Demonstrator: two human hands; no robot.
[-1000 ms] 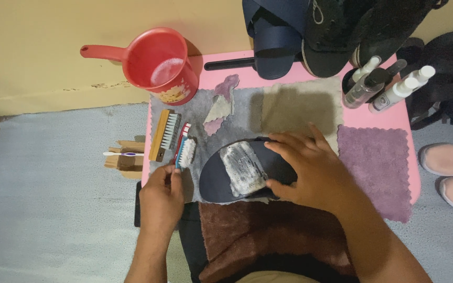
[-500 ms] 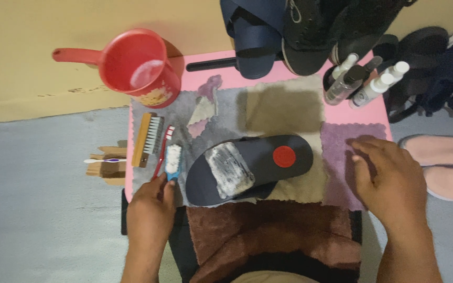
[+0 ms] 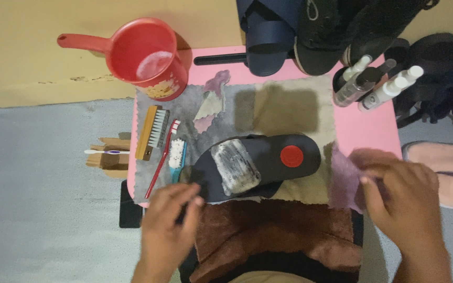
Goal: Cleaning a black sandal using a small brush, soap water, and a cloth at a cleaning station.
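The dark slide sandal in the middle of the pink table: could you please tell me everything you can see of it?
The slide sandal is dark navy or black, with a red round patch on the heel end of its footbed and a broad strap smeared with whitish foam. It lies flat, sole down, lengthwise across the pink table, heel to the right, resting on grey and beige cloths. The left hand touches its toe end. The right hand is apart from it, at a purple cloth. A brown towel lies just below.
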